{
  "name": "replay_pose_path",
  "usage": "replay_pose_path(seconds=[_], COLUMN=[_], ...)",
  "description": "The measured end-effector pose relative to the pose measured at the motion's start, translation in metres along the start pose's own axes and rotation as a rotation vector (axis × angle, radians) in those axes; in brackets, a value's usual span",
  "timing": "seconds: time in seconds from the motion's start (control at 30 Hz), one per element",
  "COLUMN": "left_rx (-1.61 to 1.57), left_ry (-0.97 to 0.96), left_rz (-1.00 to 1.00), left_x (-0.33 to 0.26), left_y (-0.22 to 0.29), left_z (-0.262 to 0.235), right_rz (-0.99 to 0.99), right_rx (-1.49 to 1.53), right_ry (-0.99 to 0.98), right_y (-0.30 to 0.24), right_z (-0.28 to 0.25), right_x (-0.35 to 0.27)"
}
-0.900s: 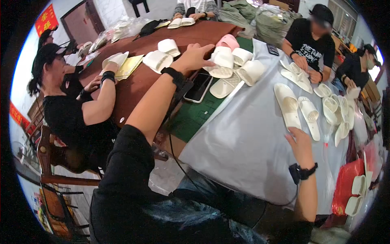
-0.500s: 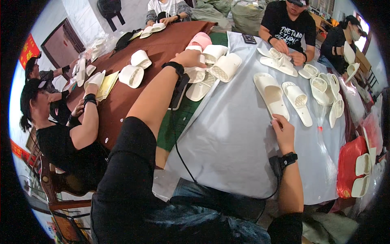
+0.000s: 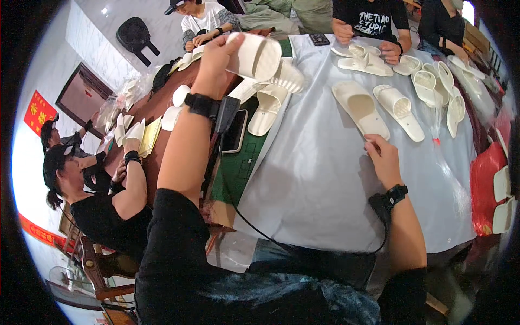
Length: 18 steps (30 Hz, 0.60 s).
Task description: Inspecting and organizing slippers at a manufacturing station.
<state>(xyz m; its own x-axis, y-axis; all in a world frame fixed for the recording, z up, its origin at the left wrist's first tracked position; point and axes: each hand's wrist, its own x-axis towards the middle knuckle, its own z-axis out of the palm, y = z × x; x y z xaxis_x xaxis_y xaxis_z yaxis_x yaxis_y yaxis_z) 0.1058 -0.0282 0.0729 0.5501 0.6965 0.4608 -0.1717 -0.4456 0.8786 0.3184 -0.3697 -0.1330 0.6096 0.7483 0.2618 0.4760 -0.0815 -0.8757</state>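
Note:
Raised above the far left part of the table, my left hand is closed on a cream-white slide slipper. More white slippers lie just beneath and beyond it, partly hidden. On the grey sheet to the right, my right hand pinches the near end of another white slipper lying there. Beside that one rests a further white slipper, strap facing up. A black phone is on the green mat, close to my left wrist.
Several white slippers are grouped at the right, beside a clear plastic bag. A red bag hangs at the right edge. Co-workers sit around the table; one person's hand is near slippers across from me. A grey sheet covers my side.
My left hand has lifted a white slipper from the far group, raising it up and to the left. My right hand stays at the same slipper's end. The view has shifted slightly.

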Motion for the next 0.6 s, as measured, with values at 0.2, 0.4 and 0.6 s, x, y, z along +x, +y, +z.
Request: replay_pose_path(seconds=[0.2, 0.4, 0.6], left_rx=[-0.412, -0.555, -0.621], left_ry=[-0.274, -0.411, -0.51], left_rz=[-0.197, -0.802, -1.159], left_x=[-0.08, -0.235, -0.326], left_y=[0.066, 0.045, 0.018], left_z=[0.037, 0.111, 0.154], right_rz=[0.063, 0.221, 0.223], right_rx=[0.333, 0.485, 0.342], right_ry=[0.012, 0.024, -0.02], right_y=[-0.001, 0.001, 0.003], right_z=[0.0, -0.017, -0.02], right_x=[0.003, 0.004, 0.005])
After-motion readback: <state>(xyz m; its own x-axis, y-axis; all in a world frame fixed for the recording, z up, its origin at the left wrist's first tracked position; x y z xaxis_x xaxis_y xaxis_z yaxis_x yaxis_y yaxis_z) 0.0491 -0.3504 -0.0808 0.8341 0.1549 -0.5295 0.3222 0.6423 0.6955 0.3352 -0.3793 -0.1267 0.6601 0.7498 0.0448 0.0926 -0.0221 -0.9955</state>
